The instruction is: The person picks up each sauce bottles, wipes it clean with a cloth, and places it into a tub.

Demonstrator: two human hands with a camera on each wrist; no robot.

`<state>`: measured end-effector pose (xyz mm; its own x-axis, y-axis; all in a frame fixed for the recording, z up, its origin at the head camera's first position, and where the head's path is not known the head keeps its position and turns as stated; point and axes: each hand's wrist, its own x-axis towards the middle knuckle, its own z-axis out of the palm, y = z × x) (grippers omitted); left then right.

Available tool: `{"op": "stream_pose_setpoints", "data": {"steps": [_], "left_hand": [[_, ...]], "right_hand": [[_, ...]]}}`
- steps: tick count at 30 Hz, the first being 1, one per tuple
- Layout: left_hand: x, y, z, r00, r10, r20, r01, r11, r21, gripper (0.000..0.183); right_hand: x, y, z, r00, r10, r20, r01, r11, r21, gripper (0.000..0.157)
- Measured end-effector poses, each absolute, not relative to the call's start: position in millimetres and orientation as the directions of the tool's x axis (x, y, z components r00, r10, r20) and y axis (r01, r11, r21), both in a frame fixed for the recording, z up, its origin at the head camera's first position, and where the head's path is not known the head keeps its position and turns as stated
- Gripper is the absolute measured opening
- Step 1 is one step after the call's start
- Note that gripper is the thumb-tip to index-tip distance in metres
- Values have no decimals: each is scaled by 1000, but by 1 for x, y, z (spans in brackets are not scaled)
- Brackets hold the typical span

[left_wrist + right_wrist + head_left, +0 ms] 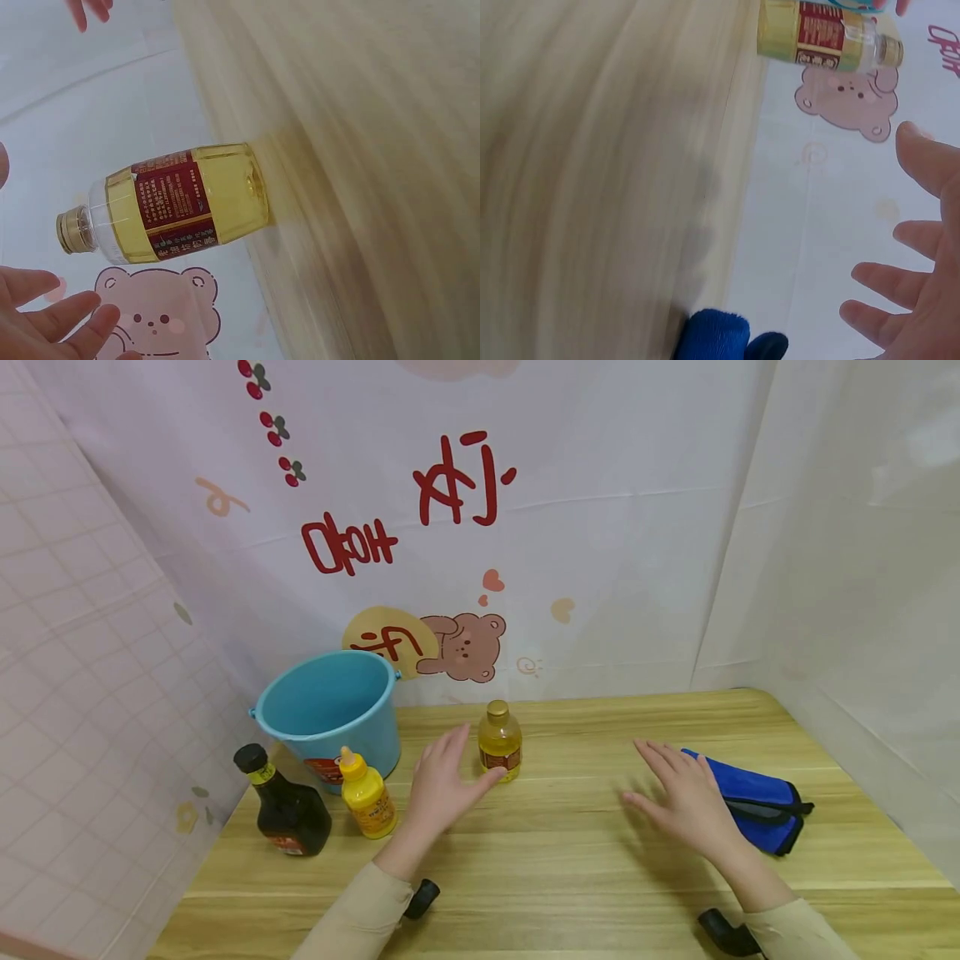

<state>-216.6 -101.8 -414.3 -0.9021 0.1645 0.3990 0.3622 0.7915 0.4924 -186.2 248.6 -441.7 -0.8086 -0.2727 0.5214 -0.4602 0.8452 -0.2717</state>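
My left hand (444, 787) is held over the table with fingers spread and nothing in it. Just beyond it stands an upright bottle of yellow oil (500, 750) with a gold cap and dark red label; the left wrist view shows this oil bottle (180, 202) near the fingers (64, 319). My right hand (686, 797) hovers on the right side, its fingers extended and holding nothing. Close behind that hand lies a blue cloth item with black trim (757, 802), partly covered by the hand in the head view; its fuzzy blue end (714, 335) shows in the right wrist view.
At the left stand a light blue bucket (382, 727), a yellow squeeze bottle (367, 797) and a dark sauce bottle (294, 814) with a black cap. A printed white curtain (615, 568) rises along the back edge of the wooden table (555, 877).
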Motion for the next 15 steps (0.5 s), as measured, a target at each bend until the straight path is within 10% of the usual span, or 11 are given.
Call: {"op": "stream_pose_setpoints", "data": {"steps": [15], "left_hand": [[-243, -90, -405, -886, 105, 452, 381, 719, 581, 80]], "right_hand": [[-188, 280, -440, -796, -225, 561, -435, 858, -273, 77]]}}
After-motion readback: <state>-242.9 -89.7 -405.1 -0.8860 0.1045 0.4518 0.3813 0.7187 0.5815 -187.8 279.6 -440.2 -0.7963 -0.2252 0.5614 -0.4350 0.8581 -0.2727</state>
